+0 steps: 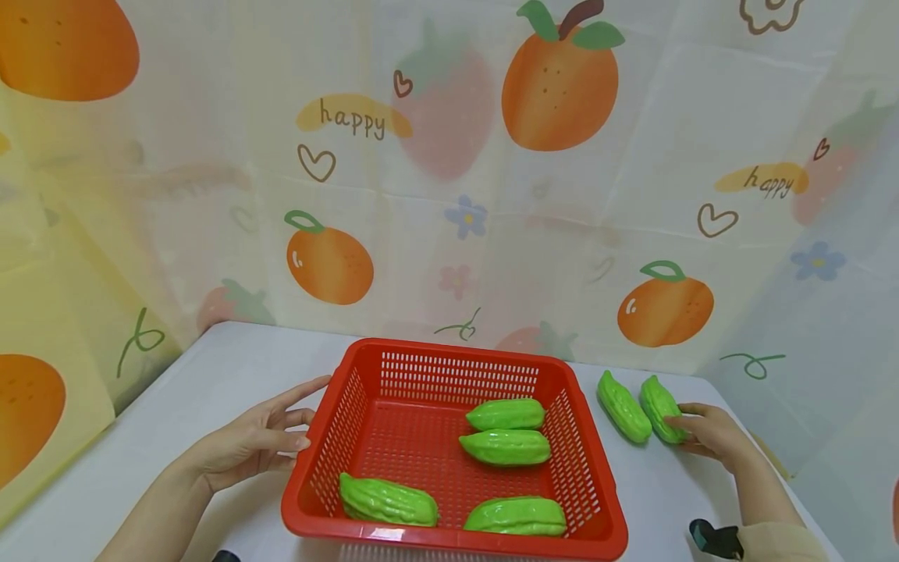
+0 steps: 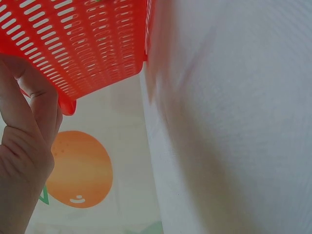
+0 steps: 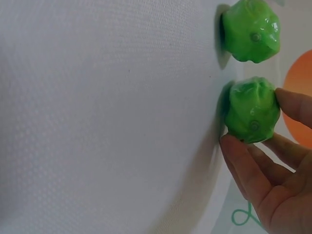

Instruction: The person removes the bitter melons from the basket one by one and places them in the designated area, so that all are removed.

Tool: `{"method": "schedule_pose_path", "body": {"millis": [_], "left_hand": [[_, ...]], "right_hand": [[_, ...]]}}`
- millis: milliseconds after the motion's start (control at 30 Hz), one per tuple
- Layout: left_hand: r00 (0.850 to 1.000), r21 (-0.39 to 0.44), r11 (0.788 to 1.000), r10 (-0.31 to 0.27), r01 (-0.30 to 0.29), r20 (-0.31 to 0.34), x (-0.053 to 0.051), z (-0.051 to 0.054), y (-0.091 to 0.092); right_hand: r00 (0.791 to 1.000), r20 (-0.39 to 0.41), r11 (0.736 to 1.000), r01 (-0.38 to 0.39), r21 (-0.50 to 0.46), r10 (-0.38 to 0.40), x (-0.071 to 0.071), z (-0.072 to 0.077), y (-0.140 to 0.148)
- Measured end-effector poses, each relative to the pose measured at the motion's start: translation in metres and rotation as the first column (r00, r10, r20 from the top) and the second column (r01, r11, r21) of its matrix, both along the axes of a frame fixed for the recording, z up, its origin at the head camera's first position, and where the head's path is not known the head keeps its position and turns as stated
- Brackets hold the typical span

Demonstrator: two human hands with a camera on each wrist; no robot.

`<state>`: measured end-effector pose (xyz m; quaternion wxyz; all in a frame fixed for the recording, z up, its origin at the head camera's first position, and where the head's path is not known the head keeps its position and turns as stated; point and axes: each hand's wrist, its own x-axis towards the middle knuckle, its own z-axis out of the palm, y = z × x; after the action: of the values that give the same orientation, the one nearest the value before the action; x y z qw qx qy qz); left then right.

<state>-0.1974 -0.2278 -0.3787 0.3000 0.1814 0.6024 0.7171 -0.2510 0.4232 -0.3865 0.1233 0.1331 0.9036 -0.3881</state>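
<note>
Out to the right, my right hand [image 1: 712, 433] holds the near end of a green bitter melon [image 1: 660, 406], thumb on one side and fingers on the other. In the right wrist view this bitter melon [image 3: 253, 111] shows end-on, low on the white surface. A second bitter melon [image 1: 623, 407] lies just left of it. My left hand [image 1: 249, 437] touches the left rim of a red plastic basket [image 1: 449, 347] with fingers fairly straight. The left wrist view shows its fingers [image 2: 41, 102] against the rim; some fingertips are hidden. Several bitter melons [image 1: 507, 447] lie inside the basket.
The basket stands on a white table [image 1: 253, 359]. Behind it hangs a fruit-patterned curtain [image 1: 548, 203]. A black object [image 1: 716, 538] is by the right sleeve, and another dark object [image 1: 226, 556] shows at the bottom edge, left of the basket.
</note>
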Motion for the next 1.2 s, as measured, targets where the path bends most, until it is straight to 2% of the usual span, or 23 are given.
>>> {"method": "schedule_pose_path", "body": {"millis": [1200], "left_hand": [[1.000, -0.010, 1.000, 0.003, -0.003, -0.005, -0.0013, -0.0018, -0.0011]], "right_hand": [[0.999, 0.003, 0.999, -0.038, 0.006, 0.038, 0.0017, 0.0004, 0.0017]]}}
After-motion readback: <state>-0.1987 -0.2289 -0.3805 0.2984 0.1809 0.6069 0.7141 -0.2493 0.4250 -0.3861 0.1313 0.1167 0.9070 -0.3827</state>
